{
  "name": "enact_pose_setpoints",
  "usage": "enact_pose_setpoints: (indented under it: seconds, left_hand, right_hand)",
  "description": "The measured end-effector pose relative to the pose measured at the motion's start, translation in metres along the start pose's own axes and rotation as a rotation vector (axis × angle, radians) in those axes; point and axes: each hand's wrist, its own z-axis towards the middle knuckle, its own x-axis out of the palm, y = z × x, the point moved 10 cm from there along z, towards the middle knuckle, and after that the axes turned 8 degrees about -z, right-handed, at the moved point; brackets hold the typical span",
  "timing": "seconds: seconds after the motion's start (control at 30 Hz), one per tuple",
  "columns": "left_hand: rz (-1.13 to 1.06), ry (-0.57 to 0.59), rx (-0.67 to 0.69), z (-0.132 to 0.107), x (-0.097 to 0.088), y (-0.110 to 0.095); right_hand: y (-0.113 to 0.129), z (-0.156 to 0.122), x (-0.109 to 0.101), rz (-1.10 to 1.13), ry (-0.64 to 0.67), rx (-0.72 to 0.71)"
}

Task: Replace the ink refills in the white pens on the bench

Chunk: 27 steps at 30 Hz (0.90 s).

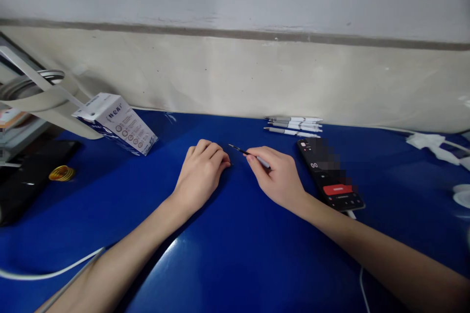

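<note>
My right hand (276, 172) is closed around a pen (239, 149), whose dark, thin tip points left toward my other hand. A white part of its barrel shows between the fingers. My left hand (201, 172) rests on the blue table, fingers curled and pressed together. A tiny dark bit shows at its fingertips, too small to name. A short gap separates the pen tip from the left fingers. Several white pens (293, 132) lie side by side beyond my right hand, near the wall.
A phone (326, 176) with a lit screen lies right of my right hand, a cable at its end. A white and blue box (121, 124) stands at the left. Beyond it are a yellow coil (62, 173) and a black flat object (36, 176). White cables (55, 274) cross the table.
</note>
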Motion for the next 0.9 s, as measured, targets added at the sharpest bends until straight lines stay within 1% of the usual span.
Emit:
enact_pose_setpoints:
  seconds: [0.1, 0.27, 0.4, 0.47, 0.7, 0.9]
  left_hand:
    - [-0.073, 0.002, -0.03, 0.0, 0.002, 0.007]
    - [-0.238, -0.076, -0.133, -0.002, -0.002, 0.024]
    - [-0.294, -0.139, -0.201, -0.004, -0.008, 0.031]
    - [-0.309, -0.149, -0.223, -0.005, -0.009, 0.033]
    - [-0.288, -0.115, -0.186, -0.004, -0.007, 0.028]
    - [-0.27, -0.118, -0.153, -0.003, -0.008, 0.024]
  right_hand:
    - [0.001, -0.001, 0.001, -0.002, 0.016, -0.007]
    - [0.001, -0.001, 0.003, -0.025, 0.032, -0.009]
    - [0.001, -0.003, 0.007, -0.088, 0.063, -0.009]
    - [0.002, -0.004, 0.009, -0.124, 0.081, -0.016]
    - [0.005, -0.004, 0.011, -0.17, 0.094, -0.031]
    - [0.006, -0.005, 0.012, -0.192, 0.101, -0.047]
